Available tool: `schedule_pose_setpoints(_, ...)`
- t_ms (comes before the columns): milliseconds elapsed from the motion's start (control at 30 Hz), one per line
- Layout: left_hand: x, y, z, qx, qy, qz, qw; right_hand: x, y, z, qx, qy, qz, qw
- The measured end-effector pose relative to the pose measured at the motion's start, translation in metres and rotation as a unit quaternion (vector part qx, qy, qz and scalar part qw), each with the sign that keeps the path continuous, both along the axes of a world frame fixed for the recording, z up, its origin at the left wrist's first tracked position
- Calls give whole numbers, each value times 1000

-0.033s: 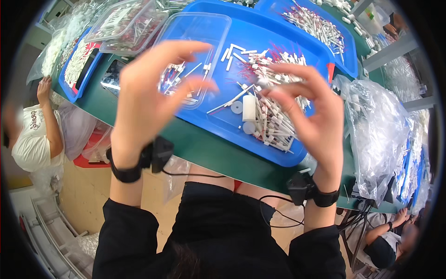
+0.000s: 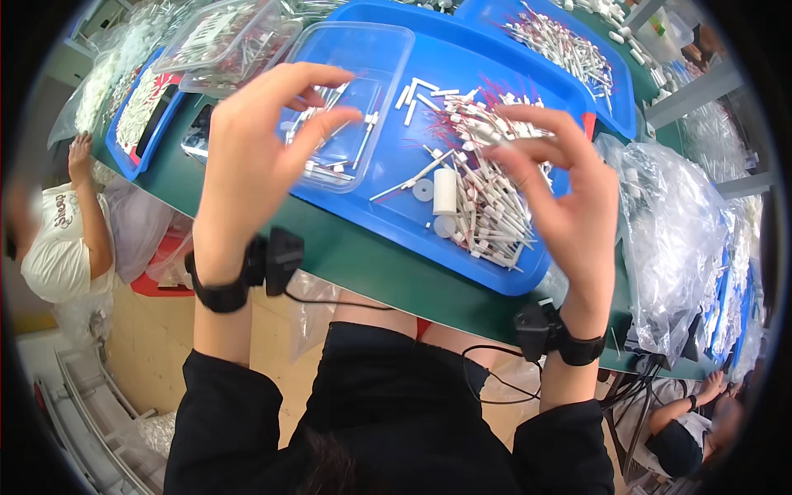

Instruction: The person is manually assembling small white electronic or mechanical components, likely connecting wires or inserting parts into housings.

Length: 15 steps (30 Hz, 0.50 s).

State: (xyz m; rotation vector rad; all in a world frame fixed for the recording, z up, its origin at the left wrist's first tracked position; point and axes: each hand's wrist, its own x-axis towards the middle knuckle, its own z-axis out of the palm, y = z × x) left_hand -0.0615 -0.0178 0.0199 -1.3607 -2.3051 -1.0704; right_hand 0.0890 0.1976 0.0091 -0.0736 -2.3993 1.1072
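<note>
Nothing has moved: left hand (image 2: pixel 256 157) hovers empty, fingers spread, over the tub (image 2: pixel 363 91); right hand (image 2: pixel 569 206) pinches a white part (image 2: pixel 487 136), seemingly mid-sort; dropping it in comes next.

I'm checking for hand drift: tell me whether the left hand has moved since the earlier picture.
No. The left hand hovers over the clear plastic container in the blue tray, exactly where it was against that container before.

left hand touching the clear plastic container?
Cannot tell. In the head view the left hand overlaps the clear plastic container on the blue tray; no contact or gap shows.
</note>
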Motion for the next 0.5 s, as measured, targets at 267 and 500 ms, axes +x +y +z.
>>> schedule_pose_setpoints(267,-24,-5,-27,-226,-79,79,968,-33,-8,11,192,-55,65,978)
schedule_pose_setpoints(500,-30,6,-31,-298,-86,79,947,-101,-16,-26,386,-103,108,910)
